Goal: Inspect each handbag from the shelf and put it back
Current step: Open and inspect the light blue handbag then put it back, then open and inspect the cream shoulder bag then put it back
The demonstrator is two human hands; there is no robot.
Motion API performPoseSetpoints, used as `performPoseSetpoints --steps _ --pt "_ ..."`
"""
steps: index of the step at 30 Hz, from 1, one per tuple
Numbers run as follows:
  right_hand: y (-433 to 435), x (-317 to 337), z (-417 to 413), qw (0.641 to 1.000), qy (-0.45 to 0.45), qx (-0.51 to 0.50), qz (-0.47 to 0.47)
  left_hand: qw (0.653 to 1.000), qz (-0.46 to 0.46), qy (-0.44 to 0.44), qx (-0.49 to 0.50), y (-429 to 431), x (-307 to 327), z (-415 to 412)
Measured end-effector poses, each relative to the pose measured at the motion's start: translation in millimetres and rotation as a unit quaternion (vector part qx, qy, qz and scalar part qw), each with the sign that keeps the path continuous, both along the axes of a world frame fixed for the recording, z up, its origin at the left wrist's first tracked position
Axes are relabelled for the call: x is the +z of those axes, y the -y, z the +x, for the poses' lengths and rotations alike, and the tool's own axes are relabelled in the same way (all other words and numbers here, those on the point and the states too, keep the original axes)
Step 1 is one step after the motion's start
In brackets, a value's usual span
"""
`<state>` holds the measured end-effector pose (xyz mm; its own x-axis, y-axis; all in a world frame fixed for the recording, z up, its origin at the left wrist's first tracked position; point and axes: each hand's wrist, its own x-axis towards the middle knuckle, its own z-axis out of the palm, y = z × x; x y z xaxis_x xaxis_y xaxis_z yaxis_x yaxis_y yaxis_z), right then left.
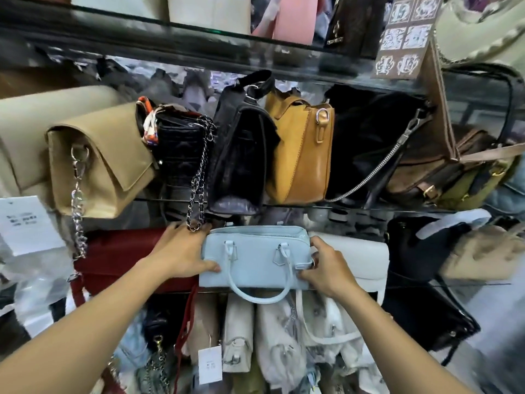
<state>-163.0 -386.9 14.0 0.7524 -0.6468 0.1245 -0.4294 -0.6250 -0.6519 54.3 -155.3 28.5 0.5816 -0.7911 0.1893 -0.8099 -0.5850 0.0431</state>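
Left hand [181, 251] and right hand [324, 268] each grip an end of the pale-blue grained top-handle handbag [255, 260]; advise keeping it level, clear of the dangling silver chain strap [199, 180].

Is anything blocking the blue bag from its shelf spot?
Not really. The left hand and right hand hold the blue bag between the red bag and white bag. A chain dangles down to the left hand.

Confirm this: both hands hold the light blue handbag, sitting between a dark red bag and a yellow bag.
One detail is wrong. In the head view the left hand and right hand hold the light blue handbag between the dark red bag and a white bag, not yellow.
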Motion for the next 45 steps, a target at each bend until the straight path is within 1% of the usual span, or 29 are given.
performPoseSetpoints --steps 6,10,15,17,21,24,26,28,29,31,35,37,40,43,45 --pt "1 -13 11 1.000 -0.015 -0.007 -0.012 1.000 -0.005 0.025 0.006 3 -10 -1" --pt "4 -18 17 0.998 -0.037 -0.018 -0.044 0.999 -0.005 0.029 0.017 8 -11 2" --pt "7 -24 23 0.996 -0.054 -0.018 -0.063 0.996 0.001 0.077 0.049 17 -18 0" --pt "9 -23 24 0.994 -0.073 -0.022 -0.078 0.993 0.017 0.093 0.064 22 -16 -3" --pt "10 -21 24 0.990 -0.102 -0.021 -0.094 0.992 0.044 0.070 0.099 32 -9 -5" --pt "12 -20 18 0.987 -0.131 -0.010 -0.092 0.991 0.046 0.073 0.106 35 -8 -7" --pt "15 -19 10 0.988 -0.132 -0.002 -0.083 0.991 0.040 0.073 0.107 32 -9 -8" --pt "23 -15 -1 0.990 -0.114 -0.012 -0.086 0.991 0.023 0.075 0.104 30 -10 -8" --pt "30 -11 -7 0.990 -0.101 -0.019 -0.095 0.991 0.019 0.076 0.105 29 -10 -8" --pt "47 -3 -20 0.986 -0.079 -0.034 -0.146 0.992 0.016 0.065 0.109 28 -11 -9" --pt "79 12 -43 0.949 -0.097 -0.036 -0.299 0.995 -0.025 -0.009 0.097 38 -14 -20" --pt "93 16 -49 0.935 -0.125 -0.021 -0.330 0.995 -0.032 -0.017 0.089 48 -18 -30" --pt "114 19 -55 0.934 -0.175 0.032 -0.310 0.994 -0.027 0.008 0.101 63 -20 -50" --pt "130 21 -59 0.930 -0.215 0.090 -0.284 0.988 0.035 0.034 0.146 77 -14 -75" --pt "142 24 -64 0.922 -0.235 0.124 -0.280 0.982 0.069 0.015 0.174 86 -9 -91"
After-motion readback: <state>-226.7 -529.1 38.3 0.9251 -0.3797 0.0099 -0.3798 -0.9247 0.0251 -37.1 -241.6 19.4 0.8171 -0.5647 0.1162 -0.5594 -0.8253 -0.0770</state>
